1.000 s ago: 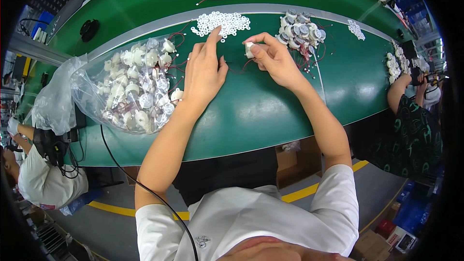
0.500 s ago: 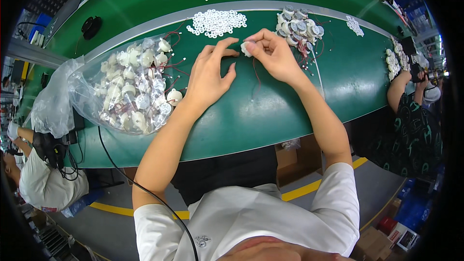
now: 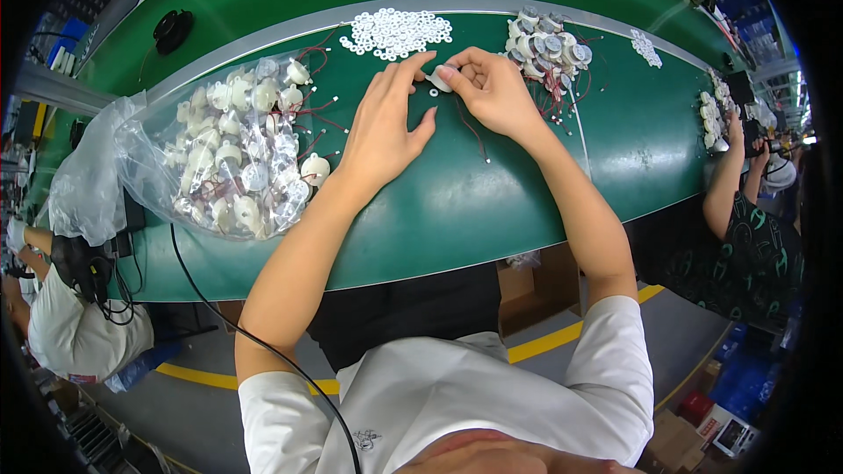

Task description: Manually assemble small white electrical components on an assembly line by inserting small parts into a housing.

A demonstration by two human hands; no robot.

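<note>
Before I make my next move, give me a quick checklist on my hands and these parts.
1. Right hand grips the white part: ok, pinched between thumb and fingers.
2. Left hand unloaded: ok, thumb and forefinger apart, nothing seen in its grasp.
3. Part's wire clear of the left hand: ok, it trails over the table to that hand's right.
4. Single white ring touching the part: cannot tell, too small.
5. Ring pile in view: ok, just beyond the left hand.
6. All wires inside the clear bag: not ok, several stick out past its right edge.
</note>
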